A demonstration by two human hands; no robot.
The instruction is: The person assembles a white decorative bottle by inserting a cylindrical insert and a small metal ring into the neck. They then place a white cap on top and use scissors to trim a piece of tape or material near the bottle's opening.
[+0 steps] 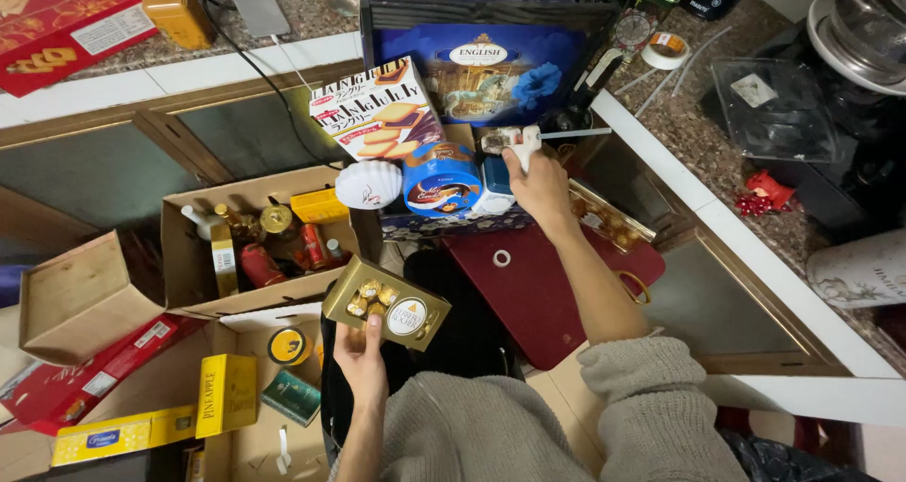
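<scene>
My left hand (363, 357) holds a gold chocolate box (385, 304) with a clear window, tilted up in front of me. Farther out, my right hand (541, 185) grips a white glue gun (511, 142) pointing left over an open cardboard box. In that box stand a blue round tin (442, 179), a white shell-shaped pack (369, 184) and a biscuit carton (375, 112). A big blue gift box (486, 58) leans behind them. Both my sleeves are grey knit.
An open cardboard box (189, 256) at left holds small bottles and cans. A dark red flat case (547, 284) lies under my right arm. Yellow and red cartons (225, 394) litter the floor lower left. A stone counter (717, 152) with a clear tray, tape roll and red bow runs along the right.
</scene>
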